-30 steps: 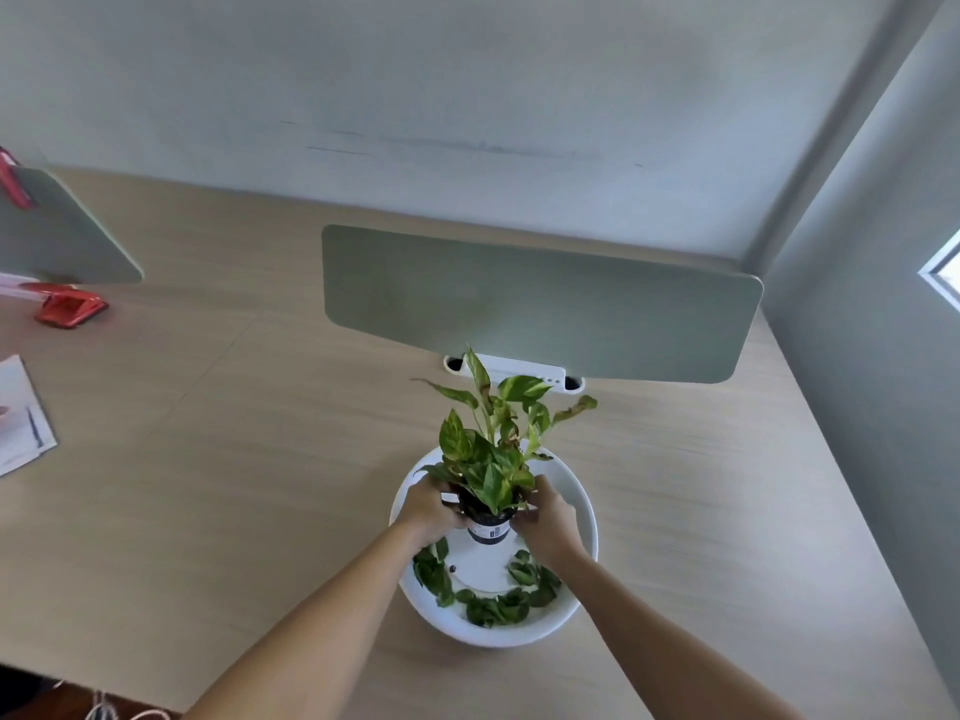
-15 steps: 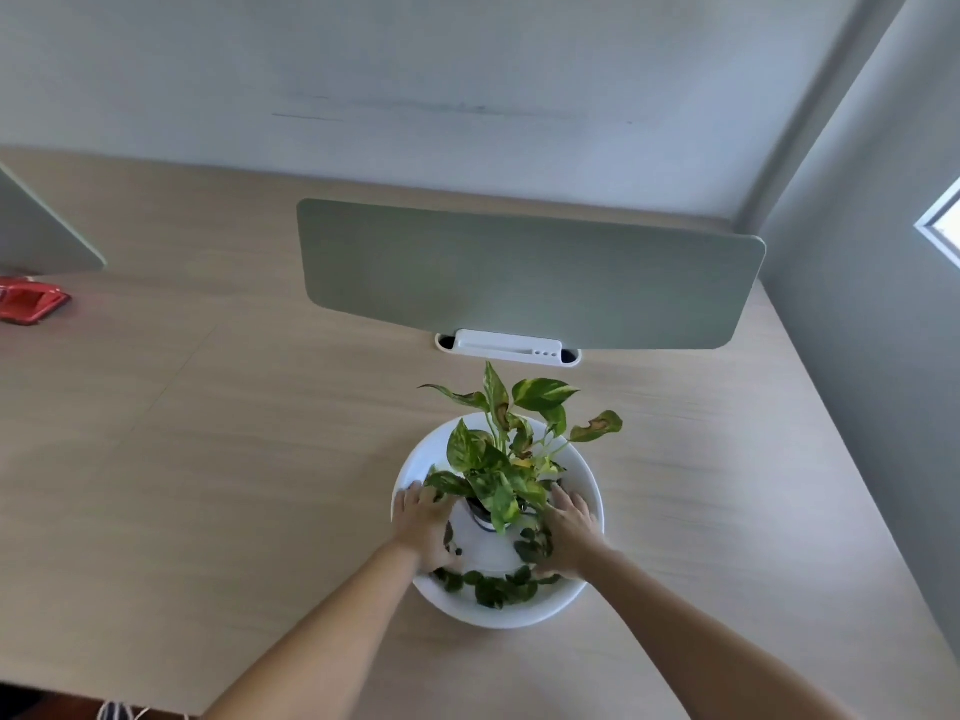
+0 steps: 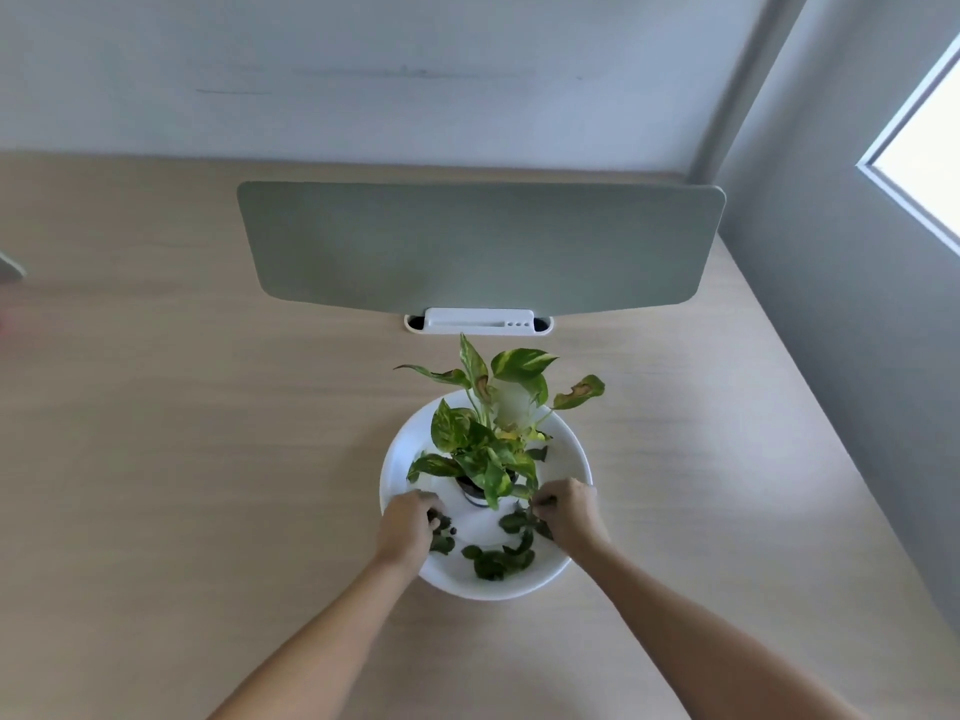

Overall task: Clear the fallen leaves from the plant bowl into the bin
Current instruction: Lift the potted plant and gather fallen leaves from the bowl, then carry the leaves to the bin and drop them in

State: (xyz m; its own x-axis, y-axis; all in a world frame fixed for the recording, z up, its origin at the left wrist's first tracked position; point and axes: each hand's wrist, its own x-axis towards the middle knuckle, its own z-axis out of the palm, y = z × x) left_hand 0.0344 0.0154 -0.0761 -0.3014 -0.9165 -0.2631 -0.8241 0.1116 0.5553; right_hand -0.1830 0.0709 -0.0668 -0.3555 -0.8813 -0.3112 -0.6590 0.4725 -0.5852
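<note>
Bowl: white plant bowl (image 3: 574,462) sits on a light wood desk (image 3: 208,459), nr the front edge, centre-right of view.
Plant: small potted plant (image 3: 485,444) stands inside bowl, towards its middle; variegated green/yellow leaves, a couple w/ brown patches. Its dark pot is mostly hidden under foliage, only a sliver of the rim area shows.
Fallen leaves: dark loose leaves (image 3: 498,561) lie on bowl floor at the near side, betw the two hands; more by each hand, partly covered.
Left hand: left hand (image 3: 408,527) reaches over bowl's near-left rim, fingers curled down onto a few dark leaves; looks closed on them, but fingertips are hidden by the knuckles, so grip not 100% clear.
Right hand: right hand (image 3: 571,514) at bowl's near-right side, fingers bunched on a leaf by the plant's base; pinch pt partly hidden.
Hands apart: yes, one each side of the pot.
Behind: grey-green divider panel (image 3: 478,246) upright in a white clip base (image 3: 479,322), just beyond the plant.
Cut off: both forearms run out of frame at bottom; grey sliver at left edge, can't ID. Bin not visible.
</note>
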